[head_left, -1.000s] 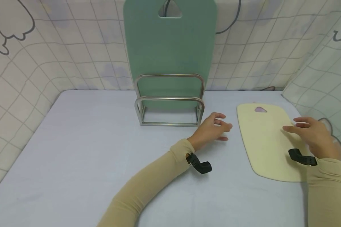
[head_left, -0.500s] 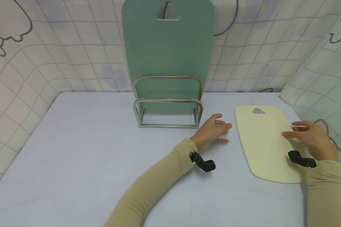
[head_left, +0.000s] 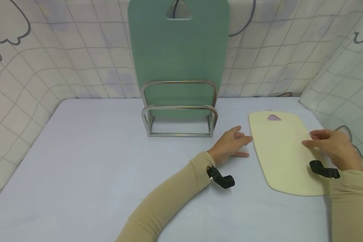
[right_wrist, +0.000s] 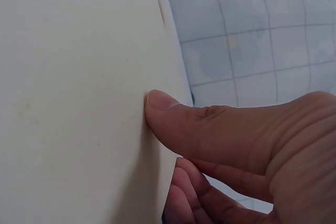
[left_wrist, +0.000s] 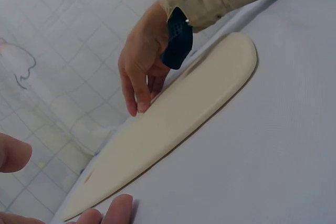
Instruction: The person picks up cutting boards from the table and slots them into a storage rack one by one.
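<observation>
A cream cutting board [head_left: 282, 154] with a small handle hole lies flat on the right of the white table. My right hand [head_left: 335, 146] pinches its right edge: in the right wrist view the thumb [right_wrist: 184, 124] presses on top and the other fingers curl in at the edge. Beside the board's left edge is my left hand [head_left: 231, 144], its fingers spread loosely and holding nothing, one fingertip right at the edge. Left of it, a wire rack [head_left: 179, 134] of silver metal holds a large green cutting board [head_left: 178, 50] upright in its rear slot; the front slot holds nothing.
A checked cloth [head_left: 90, 64] covers the wall behind the table and both sides. The white table surface [head_left: 109, 174] stretches left of the rack and in front of it. A dark cable [head_left: 284, 94] shows at the table's back edge.
My left hand has moved a little right and nearer to me, up to the cream board's left edge. The right hand's fingers have closed in on the right edge.
</observation>
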Demonstrator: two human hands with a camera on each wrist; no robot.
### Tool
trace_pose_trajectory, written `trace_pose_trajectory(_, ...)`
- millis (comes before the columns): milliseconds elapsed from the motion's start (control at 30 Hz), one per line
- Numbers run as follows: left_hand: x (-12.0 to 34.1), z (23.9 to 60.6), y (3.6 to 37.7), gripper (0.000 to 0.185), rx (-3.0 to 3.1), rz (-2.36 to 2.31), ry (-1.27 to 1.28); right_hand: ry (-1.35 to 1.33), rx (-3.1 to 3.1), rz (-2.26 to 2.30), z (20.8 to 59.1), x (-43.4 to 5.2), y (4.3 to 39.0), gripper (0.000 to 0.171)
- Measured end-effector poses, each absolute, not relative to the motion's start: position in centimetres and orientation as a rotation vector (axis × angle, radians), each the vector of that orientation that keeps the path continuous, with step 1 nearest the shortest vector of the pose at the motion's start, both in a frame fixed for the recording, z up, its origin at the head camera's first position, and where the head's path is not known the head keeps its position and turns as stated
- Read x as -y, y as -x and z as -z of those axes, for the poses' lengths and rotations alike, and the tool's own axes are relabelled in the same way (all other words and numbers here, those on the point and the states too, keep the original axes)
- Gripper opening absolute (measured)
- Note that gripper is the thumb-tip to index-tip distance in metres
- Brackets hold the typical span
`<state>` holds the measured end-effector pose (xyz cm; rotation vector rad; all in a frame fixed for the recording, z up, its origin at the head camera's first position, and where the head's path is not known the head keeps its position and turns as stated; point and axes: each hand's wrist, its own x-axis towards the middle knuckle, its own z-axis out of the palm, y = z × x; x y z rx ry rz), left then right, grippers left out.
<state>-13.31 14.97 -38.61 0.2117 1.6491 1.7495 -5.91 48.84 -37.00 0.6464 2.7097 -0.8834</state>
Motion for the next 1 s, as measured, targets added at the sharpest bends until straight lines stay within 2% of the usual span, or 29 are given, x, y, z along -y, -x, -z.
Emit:
trace_pose_trajectory(367,-14.83,38.35,13.21,0.077,-1.529,-1.76,-0.18,-0.66,-2.672,0.898,36.77,-48.58,5.89,0.093)
trace_pose_trajectory(767,-14.68,38.02,13.26,0.073,-1.515,-1.825,-0.067,-0.57,-2.667,0.913,36.44,-47.95,6.19,0.085)
trace_pose_trajectory(1000,-14.81,38.42,13.47,0.073,-1.496,-1.838,-0.062,-0.532,-2.608,1.006,36.58,-47.93,6.43,0.092)
